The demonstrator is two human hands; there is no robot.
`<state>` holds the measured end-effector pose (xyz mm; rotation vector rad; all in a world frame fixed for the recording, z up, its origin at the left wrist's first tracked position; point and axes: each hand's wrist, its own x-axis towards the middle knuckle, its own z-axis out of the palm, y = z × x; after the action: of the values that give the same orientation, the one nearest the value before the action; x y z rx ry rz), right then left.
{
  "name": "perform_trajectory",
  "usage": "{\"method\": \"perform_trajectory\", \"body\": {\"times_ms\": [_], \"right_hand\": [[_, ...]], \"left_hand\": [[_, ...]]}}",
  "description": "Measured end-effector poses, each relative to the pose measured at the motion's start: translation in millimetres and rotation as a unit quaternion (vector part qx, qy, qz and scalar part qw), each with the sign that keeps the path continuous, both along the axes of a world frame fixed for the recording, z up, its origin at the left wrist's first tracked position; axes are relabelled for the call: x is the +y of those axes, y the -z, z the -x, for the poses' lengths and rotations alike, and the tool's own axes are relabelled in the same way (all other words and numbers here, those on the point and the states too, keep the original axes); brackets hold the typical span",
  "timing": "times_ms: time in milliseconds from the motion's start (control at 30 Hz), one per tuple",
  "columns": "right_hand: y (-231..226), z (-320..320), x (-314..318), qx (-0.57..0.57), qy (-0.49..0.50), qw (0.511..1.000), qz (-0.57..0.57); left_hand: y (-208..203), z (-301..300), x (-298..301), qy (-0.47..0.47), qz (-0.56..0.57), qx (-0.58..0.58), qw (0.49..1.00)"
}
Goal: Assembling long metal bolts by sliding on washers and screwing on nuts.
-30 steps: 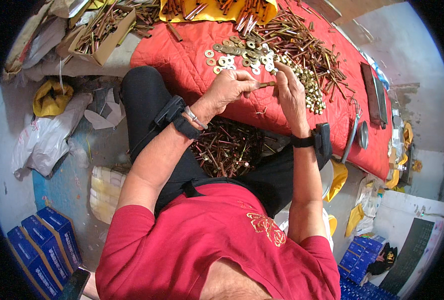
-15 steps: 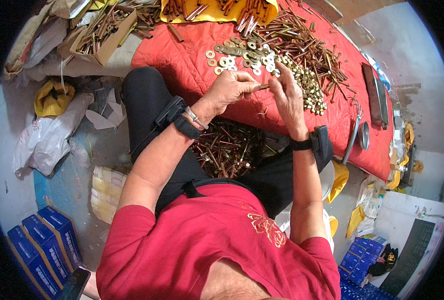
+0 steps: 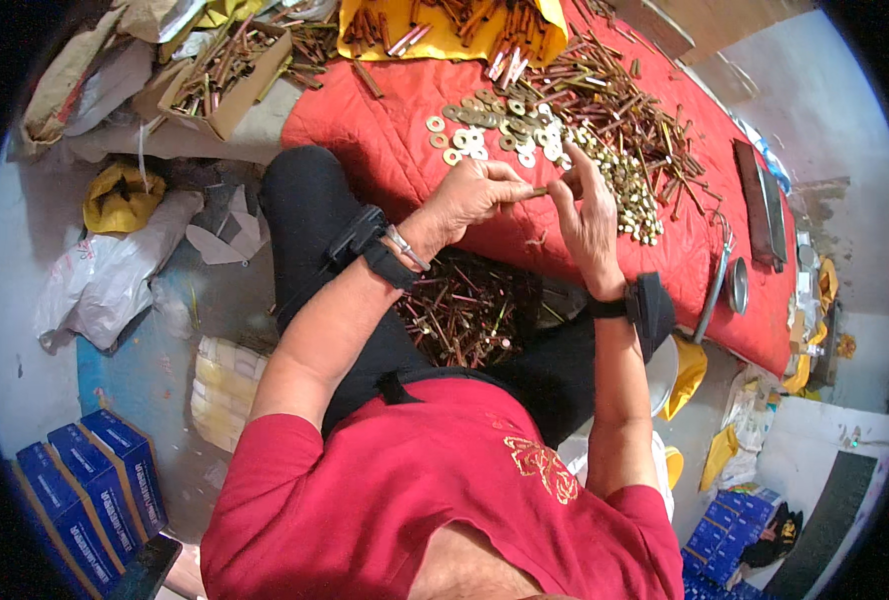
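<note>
Red cloth [image 3: 395,150] lies under washers [image 3: 485,130] and bolts [image 3: 625,110], while the left hand [image 3: 470,195] and right hand [image 3: 585,205] pinch one thin bolt [image 3: 537,191] between them, maybe slipping a washer on, so a steady grip matters next

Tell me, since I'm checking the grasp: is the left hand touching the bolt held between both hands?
Touching. The head view shows the left hand with its fingertips closed on the bolt.
</note>
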<state>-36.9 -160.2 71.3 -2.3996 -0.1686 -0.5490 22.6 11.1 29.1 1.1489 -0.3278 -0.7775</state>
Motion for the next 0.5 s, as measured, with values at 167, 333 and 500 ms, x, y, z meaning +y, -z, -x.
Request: {"method": "perform_trajectory", "body": {"times_ms": [167,333,500], "right_hand": [[-8,7,-2,0.164,0.011,0.982,-0.093],[-9,4,11,-0.096,-0.036,0.994,-0.033],[7,8,-3,0.044,-0.029,0.997,-0.052]], "left_hand": [[8,3,-5,0.016,0.031,0.015,0.999],[-1,0,0,0.015,0.001,0.039,0.999],[-1,2,-1,0.05,0.003,0.055,0.997]]}}
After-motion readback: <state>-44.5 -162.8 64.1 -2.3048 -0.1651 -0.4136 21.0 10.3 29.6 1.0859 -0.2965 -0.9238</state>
